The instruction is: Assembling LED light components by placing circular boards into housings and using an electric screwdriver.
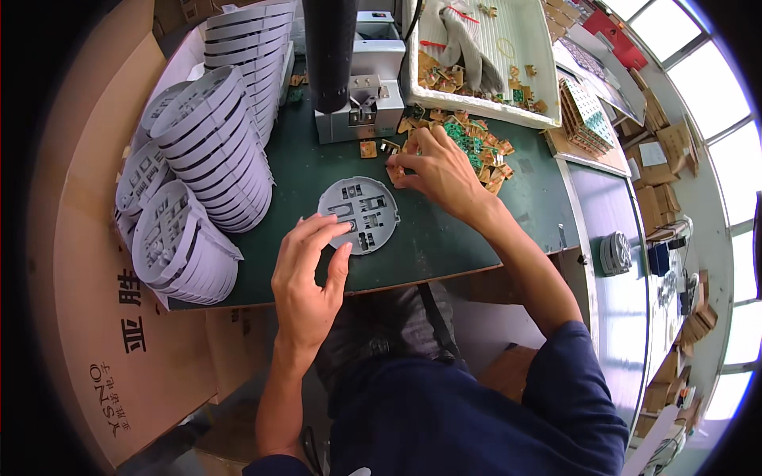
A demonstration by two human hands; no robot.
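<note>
A round grey plastic housing (362, 209) with moulded slots and small metal parts lies flat on the green work surface. Over its left edge reach the fingertips of my left hand (305, 266), the thumb held apart and nothing in its grasp. Beyond the housing to the right, my right hand (444, 173) is closed, thumb and fingers pinching a small orange-brown circuit board (395, 174). Part of that board is hidden by the fingers. A heap of loose circuit boards (468, 143), some green and some brown, spreads behind and beside this hand.
Tall stacks of grey housings (210, 151) stand at the left. A grey metal bench machine (361, 111) is at the back, with a black column (327, 55) before it. A white foam tray (476, 107) holds more boards and a glove (460, 47). Brown cardboard (95, 262) borders the left.
</note>
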